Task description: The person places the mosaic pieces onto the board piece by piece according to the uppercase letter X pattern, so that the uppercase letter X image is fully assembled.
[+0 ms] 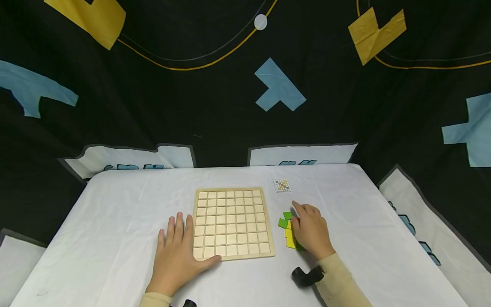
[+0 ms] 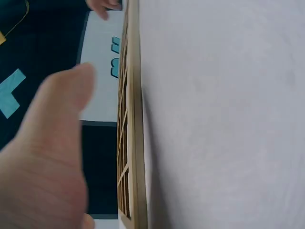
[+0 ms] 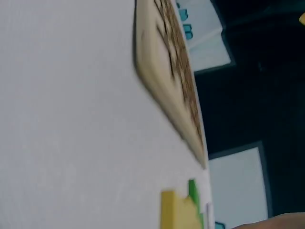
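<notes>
A square wooden board (image 1: 271, 238) with a raised rim and a grid of plain wooden squares lies mid-table. My left hand (image 1: 174, 256) rests at its left side, fingers straight and thumb spread along the near left corner. In the left wrist view the thumb (image 2: 57, 109) shows beside the board's edge. To the right of the board, my right hand (image 1: 312, 232) is over a small group of flat tiles, partly covering them. Green tiles (image 1: 283, 223) and yellow tiles (image 1: 290, 242) stick out at its left. No tile is visibly held between the fingers.
A small card (image 1: 282, 185) with a coloured grid pattern lies beyond the tiles, near the far edge. White cloth (image 1: 115, 221) covers the table. A black curtain (image 1: 215, 111) with blue and yellow shapes hangs behind.
</notes>
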`<move>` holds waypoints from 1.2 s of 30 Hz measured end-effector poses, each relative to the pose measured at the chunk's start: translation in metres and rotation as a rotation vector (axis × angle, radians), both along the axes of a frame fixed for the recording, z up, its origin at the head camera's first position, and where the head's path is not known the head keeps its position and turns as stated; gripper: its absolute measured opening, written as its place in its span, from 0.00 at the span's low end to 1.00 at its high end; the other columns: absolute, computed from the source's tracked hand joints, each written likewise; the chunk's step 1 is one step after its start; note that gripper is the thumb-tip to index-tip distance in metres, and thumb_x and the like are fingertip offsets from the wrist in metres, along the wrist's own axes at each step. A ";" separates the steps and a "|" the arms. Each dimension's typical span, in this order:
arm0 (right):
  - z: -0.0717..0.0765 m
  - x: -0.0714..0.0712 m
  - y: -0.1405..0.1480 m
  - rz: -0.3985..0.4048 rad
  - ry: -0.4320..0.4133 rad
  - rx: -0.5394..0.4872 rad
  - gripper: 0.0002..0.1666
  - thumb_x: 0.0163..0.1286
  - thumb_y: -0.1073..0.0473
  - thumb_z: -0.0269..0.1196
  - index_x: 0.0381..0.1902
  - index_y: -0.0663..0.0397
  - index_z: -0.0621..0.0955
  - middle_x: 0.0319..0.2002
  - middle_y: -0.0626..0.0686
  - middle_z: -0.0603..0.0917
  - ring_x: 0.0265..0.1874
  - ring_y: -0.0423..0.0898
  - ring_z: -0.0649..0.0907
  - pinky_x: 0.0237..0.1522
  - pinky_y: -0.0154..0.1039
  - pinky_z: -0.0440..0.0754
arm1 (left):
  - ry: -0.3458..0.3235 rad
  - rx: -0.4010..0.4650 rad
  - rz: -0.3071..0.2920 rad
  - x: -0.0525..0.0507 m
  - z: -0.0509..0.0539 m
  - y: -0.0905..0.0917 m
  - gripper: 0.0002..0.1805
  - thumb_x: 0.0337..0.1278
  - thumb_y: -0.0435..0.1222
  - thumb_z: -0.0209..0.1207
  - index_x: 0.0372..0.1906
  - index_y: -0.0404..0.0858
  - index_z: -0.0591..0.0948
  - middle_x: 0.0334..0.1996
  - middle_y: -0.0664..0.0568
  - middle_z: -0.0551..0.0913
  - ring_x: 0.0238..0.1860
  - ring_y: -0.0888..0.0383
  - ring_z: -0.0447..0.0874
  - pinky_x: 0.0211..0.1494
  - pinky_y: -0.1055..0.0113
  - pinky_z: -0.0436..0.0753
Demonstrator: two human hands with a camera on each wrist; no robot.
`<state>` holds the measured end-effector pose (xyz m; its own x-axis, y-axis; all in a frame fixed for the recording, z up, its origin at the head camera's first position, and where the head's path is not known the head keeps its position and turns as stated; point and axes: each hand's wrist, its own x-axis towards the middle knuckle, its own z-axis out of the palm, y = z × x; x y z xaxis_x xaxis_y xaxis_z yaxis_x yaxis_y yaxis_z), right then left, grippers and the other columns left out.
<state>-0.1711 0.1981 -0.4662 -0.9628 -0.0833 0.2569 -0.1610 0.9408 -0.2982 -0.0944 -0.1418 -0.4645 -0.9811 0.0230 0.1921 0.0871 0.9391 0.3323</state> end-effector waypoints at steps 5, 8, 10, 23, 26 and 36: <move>-0.006 -0.009 0.004 0.010 -0.055 0.000 0.25 0.71 0.58 0.61 0.65 0.50 0.78 0.53 0.60 0.82 0.58 0.63 0.77 0.54 0.61 0.78 | -0.047 0.060 -0.043 0.000 -0.009 -0.001 0.74 0.33 0.79 0.60 0.76 0.27 0.55 0.77 0.30 0.53 0.78 0.33 0.47 0.76 0.35 0.50; -0.008 -0.014 0.004 0.017 -0.070 -0.002 0.23 0.71 0.58 0.63 0.63 0.48 0.80 0.50 0.58 0.82 0.56 0.61 0.77 0.52 0.58 0.79 | -0.069 0.086 -0.056 0.001 -0.017 -0.001 0.74 0.34 0.78 0.60 0.76 0.27 0.54 0.77 0.31 0.53 0.78 0.34 0.47 0.77 0.36 0.49; -0.009 -0.017 0.003 0.023 -0.074 -0.007 0.21 0.70 0.57 0.63 0.60 0.47 0.82 0.49 0.58 0.82 0.55 0.60 0.77 0.51 0.57 0.79 | -0.080 0.098 -0.057 0.002 -0.022 -0.001 0.74 0.34 0.78 0.60 0.77 0.28 0.52 0.77 0.32 0.52 0.78 0.35 0.47 0.78 0.37 0.48; -0.001 -0.027 0.002 0.047 -0.141 -0.124 0.09 0.65 0.54 0.69 0.40 0.50 0.83 0.33 0.49 0.82 0.37 0.49 0.76 0.42 0.44 0.75 | -0.024 0.086 -0.046 0.007 -0.032 0.002 0.72 0.38 0.76 0.60 0.77 0.29 0.52 0.78 0.36 0.55 0.78 0.39 0.51 0.78 0.43 0.52; 0.006 -0.029 -0.003 0.064 -0.144 -0.167 0.08 0.65 0.55 0.70 0.38 0.49 0.82 0.26 0.46 0.78 0.29 0.46 0.73 0.34 0.39 0.68 | -0.023 0.082 -0.043 0.007 -0.032 0.003 0.71 0.40 0.76 0.59 0.77 0.29 0.53 0.78 0.37 0.55 0.79 0.39 0.51 0.78 0.44 0.51; 0.022 -0.052 -0.060 0.184 -0.185 -0.286 0.08 0.67 0.55 0.68 0.41 0.47 0.82 0.31 0.44 0.83 0.30 0.41 0.78 0.34 0.37 0.77 | -0.064 0.070 -0.039 0.008 -0.034 0.003 0.69 0.42 0.78 0.55 0.78 0.31 0.52 0.79 0.40 0.52 0.80 0.43 0.48 0.81 0.46 0.48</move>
